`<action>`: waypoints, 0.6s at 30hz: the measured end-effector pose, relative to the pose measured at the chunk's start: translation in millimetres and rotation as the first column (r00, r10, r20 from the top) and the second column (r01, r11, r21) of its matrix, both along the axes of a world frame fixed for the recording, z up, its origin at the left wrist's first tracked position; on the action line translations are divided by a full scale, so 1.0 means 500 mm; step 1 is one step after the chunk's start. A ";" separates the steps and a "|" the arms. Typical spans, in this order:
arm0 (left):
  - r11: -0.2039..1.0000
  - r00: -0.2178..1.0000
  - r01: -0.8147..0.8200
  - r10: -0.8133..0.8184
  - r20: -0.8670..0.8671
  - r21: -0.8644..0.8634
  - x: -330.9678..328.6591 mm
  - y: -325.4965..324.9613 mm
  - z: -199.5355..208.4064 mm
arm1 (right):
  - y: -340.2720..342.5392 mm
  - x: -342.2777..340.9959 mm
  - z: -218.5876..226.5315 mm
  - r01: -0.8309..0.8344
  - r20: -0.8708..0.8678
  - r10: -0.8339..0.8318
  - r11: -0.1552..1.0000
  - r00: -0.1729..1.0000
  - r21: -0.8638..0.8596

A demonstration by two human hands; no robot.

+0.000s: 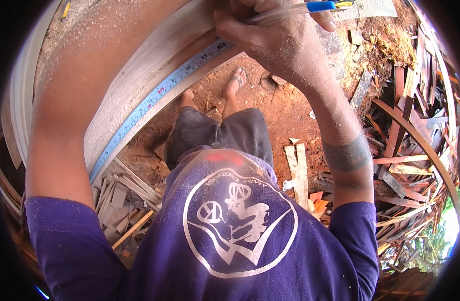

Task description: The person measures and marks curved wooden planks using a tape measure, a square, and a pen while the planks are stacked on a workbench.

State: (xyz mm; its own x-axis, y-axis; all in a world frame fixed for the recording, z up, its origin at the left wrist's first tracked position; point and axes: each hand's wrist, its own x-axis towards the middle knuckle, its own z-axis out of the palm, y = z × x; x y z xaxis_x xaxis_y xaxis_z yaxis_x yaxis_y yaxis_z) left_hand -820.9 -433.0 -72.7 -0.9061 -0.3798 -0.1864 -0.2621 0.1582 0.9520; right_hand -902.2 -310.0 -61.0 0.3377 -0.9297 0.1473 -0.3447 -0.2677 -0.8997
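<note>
My right hand (282, 42) is closed around a clear-barrelled pen (285, 12) with a blue end, at the top of the view. Its thumb points left, close to the visible upper end of a blue tape measure blade (162, 90). The blade lies stretched along a pale, dusty wooden board (152, 75), curving from the lower left up to my right hand. My left forearm (104, 55) reaches over the board and leaves through the top edge, so my left hand is out of sight. A small yellow and black piece (344, 3) shows beside the pen's blue end; its kind is unclear.
Heaps of wood strips and offcuts (406, 120) fill the right side. More scraps (119, 200) lie at lower left, with a thin board (301, 173) near my right elbow. My feet (235, 83) stand on reddish dirt strewn with sawdust. A yellow tool (65, 9) sits at upper left.
</note>
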 end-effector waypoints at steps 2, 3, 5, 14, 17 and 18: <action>0.992 0.998 0.055 -0.053 -0.020 0.116 0.001 -0.006 0.016 | -0.002 -0.004 -0.006 0.012 -0.001 -0.012 1.000 1.000 -0.008; 0.985 0.996 0.085 -0.081 -0.033 0.153 0.006 -0.013 0.028 | -0.002 -0.005 -0.006 0.022 -0.011 -0.022 1.000 1.000 -0.011; 0.937 0.985 0.167 -0.148 -0.084 0.307 0.016 -0.028 0.044 | -0.011 -0.006 -0.003 0.019 0.000 -0.019 0.998 1.000 0.056; 0.996 0.997 0.062 -0.059 0.052 -0.059 0.004 -0.004 0.033 | 0.085 -0.081 0.087 0.307 0.058 -0.303 0.949 0.951 -0.080; 0.962 0.996 0.069 -0.054 0.064 -0.264 0.025 0.065 0.045 | 0.150 -0.178 0.138 0.583 0.268 -0.568 0.812 0.778 0.028; 0.949 0.997 0.061 -0.074 -0.032 -0.309 0.048 0.102 0.059 | 0.168 -0.220 0.157 0.555 0.198 -0.578 0.816 0.792 0.160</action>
State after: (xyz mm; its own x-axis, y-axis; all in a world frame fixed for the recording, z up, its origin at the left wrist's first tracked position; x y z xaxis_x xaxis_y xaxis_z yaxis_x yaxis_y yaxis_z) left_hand -796.7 -381.9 -43.0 -0.9362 -0.3500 -0.0307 -0.2008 0.4613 0.8643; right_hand -1012.3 -226.1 17.3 -0.2862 -0.9562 0.0608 -0.1934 -0.0045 -0.9811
